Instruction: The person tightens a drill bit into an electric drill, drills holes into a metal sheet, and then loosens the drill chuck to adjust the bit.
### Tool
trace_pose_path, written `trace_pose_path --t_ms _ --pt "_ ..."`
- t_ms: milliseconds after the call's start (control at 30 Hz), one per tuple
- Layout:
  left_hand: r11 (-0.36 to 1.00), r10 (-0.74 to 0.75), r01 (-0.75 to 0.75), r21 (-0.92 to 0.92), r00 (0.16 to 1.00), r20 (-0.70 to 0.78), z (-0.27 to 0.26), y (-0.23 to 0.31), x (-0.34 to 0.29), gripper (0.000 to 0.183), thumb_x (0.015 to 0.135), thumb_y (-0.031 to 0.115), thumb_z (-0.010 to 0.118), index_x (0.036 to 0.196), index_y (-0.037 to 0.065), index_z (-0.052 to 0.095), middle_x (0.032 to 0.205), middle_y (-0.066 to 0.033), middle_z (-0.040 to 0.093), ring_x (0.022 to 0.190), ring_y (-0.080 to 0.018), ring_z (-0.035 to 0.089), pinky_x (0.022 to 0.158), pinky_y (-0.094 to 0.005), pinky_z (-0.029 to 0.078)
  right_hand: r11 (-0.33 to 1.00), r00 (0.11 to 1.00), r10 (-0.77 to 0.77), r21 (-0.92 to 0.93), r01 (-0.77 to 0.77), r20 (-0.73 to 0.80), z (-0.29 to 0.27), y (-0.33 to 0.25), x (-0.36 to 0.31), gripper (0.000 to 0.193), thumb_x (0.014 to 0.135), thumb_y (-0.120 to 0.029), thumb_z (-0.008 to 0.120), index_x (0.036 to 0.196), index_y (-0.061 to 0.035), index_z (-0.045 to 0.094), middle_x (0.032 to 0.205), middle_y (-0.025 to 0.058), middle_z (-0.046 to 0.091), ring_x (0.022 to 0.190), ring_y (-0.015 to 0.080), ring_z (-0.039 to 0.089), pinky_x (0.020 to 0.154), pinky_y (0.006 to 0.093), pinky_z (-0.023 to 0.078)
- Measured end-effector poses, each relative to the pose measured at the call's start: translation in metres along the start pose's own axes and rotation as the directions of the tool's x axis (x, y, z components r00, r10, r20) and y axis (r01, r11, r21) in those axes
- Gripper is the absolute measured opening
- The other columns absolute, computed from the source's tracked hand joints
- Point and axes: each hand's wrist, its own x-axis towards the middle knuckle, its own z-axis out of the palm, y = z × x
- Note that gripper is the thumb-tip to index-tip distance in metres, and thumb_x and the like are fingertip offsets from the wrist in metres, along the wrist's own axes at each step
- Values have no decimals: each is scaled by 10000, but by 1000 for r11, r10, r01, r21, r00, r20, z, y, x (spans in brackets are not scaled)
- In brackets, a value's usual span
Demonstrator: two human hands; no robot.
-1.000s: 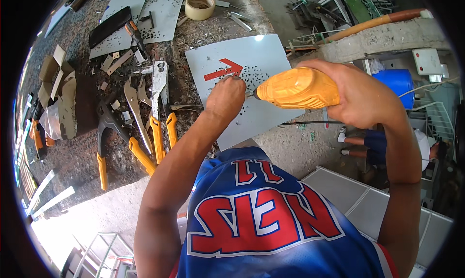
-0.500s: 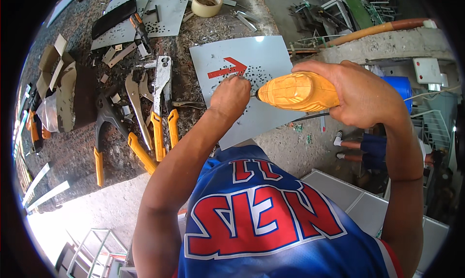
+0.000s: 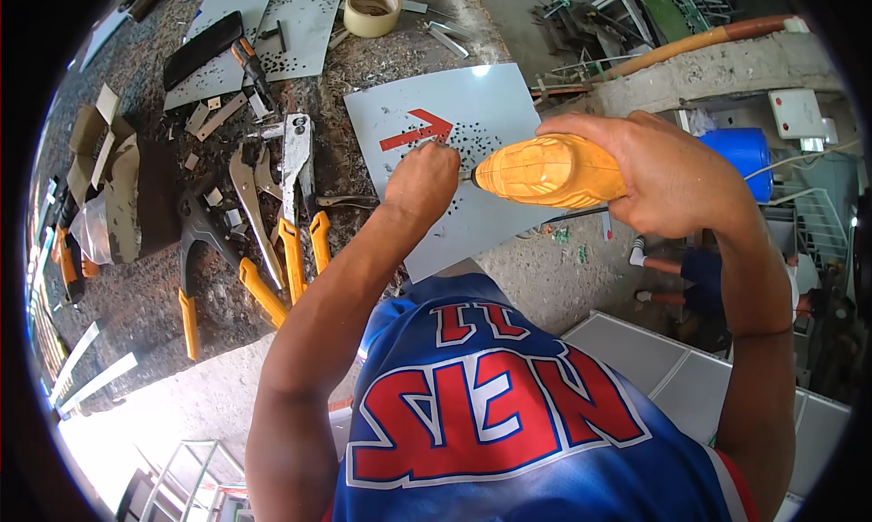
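The power drill (image 3: 545, 170) is bright yellow and rounded, with moulded ridges along its body, a dark nose and a thin bit aimed left. It sits level above the right part of a pale grey sheet (image 3: 445, 240), gripped from behind by the right hand (image 3: 672, 172), fingers wrapped round it. The left hand (image 3: 423, 178) is curled closed at the tip of the bit, knuckles up; whether it pinches anything is hidden.

The sheet is flat and shiny, with a glare spot on its far edge. A red arrow (image 3: 418, 131) on it points right, toward a scatter of dark specks. The sheet lies at the bench (image 3: 127, 327) edge, right of some yellow-handled snips (image 3: 295, 186).
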Motion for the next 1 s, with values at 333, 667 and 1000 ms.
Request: trace_pose_path --t_ms 333,667,1000 --pt "1000 -29 30 -2 999 27 -4 0 1 149 819 3 537 839 -30 681 885 -241 688 852 -375 694 762 -431 576 1000 1000 -22 -20 22 10 3 2 3 694 617 74 612 1295 -38 525 1016 239 671 1003 408 634 858 443 505" --pt "999 20 -19 30 998 -61 0 -14 6 123 786 -11 559 802 -33 680 864 -242 683 815 -383 696 719 -451 579 935 928 75 348 62 -364 -13 32 -76 661 643 62 598 1294 38 486 1093 169 658 967 286 668 874 355 510" --pt "944 -124 234 234 906 -404 -71 -81 104 182 871 104 562 985 54 695 988 -190 673 985 -378 626 878 -453 506 373 770 495 899 230 -402 95 129 -143 607 660 40 672 1231 59 469 951 138 658 808 207 664 744 332 546"
